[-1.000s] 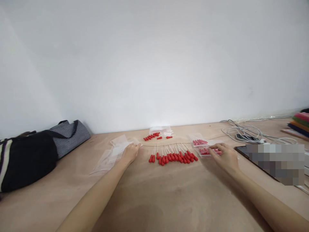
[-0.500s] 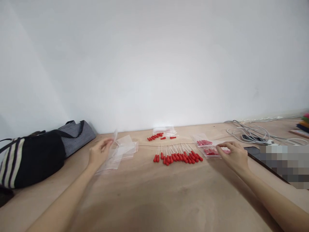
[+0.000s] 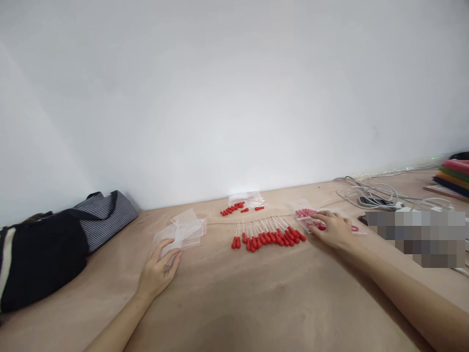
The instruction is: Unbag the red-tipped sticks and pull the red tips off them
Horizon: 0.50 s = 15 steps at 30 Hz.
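Observation:
My left hand (image 3: 157,271) rests at the near edge of a loose pile of clear plastic zip bags (image 3: 186,230), fingers apart and curved, with no grip visible. My right hand (image 3: 335,230) reaches over small zip bags (image 3: 301,208) with red rubber bulbs inside. Its thumb and fingers are apart, touching or just above the bags, and it covers part of them. Between my hands lies a fanned row of droppers (image 3: 269,237), clear thin tubes pointing away and red bulbs toward me. Behind them are several loose red bulbs (image 3: 230,209).
Thin clear tubes (image 3: 256,202) lie by another clear bag (image 3: 240,196) near the wall. A black and striped bag (image 3: 47,254) stands at the left. Coiled cables (image 3: 361,195), a dark phone (image 3: 375,202) and a stack of coloured cloth-like pieces (image 3: 454,173) are at the right.
My left hand has lowered toward me, and the clear bag it held up is now down by the pile. My right hand has moved left over the filled bags, its pinch loosened.

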Motion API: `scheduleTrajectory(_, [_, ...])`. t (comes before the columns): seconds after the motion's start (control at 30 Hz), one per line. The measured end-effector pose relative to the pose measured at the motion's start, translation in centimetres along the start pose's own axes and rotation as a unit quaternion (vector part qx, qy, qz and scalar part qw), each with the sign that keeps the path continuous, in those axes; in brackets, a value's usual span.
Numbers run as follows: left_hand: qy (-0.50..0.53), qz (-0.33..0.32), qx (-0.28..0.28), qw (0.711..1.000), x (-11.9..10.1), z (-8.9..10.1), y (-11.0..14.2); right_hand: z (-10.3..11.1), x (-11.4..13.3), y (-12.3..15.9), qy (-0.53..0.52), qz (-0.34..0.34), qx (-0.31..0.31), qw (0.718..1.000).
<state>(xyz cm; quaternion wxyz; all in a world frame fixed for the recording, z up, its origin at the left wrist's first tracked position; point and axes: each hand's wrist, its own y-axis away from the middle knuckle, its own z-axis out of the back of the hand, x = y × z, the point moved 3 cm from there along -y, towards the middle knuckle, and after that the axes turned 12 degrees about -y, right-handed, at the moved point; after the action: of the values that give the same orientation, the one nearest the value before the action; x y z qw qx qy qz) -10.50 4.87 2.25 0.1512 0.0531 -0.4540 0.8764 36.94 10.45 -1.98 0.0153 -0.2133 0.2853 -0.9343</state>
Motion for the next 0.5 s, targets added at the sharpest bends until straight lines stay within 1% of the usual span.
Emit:
scheduleTrajectory(0.1, [0.004,0.001,-0.002,1.000,-0.2,-0.4,0.1,-0.7,0.2,-1.2,0.032,0.006,0.054,0.998])
scheduleTrajectory(0.2, [0.004,0.013,0.002,1.000,0.1,-0.6,0.2,-1.2,0.2,-2.5,0.068,0.018,0.089,0.994])
scheduleTrajectory(0.33, [0.005,0.026,0.015,1.000,0.2,-0.6,0.3,-1.6,0.6,-3.5,0.079,0.068,0.118,0.988])
scheduleTrajectory(0.43, [0.006,0.026,0.022,0.999,0.1,-0.5,0.2,-1.6,0.7,-4.0,0.086,0.103,0.122,0.983])
scheduleTrajectory(0.5, [0.007,0.031,0.027,0.999,0.1,-0.5,0.2,-1.2,0.5,-4.5,0.099,0.097,0.103,0.985])
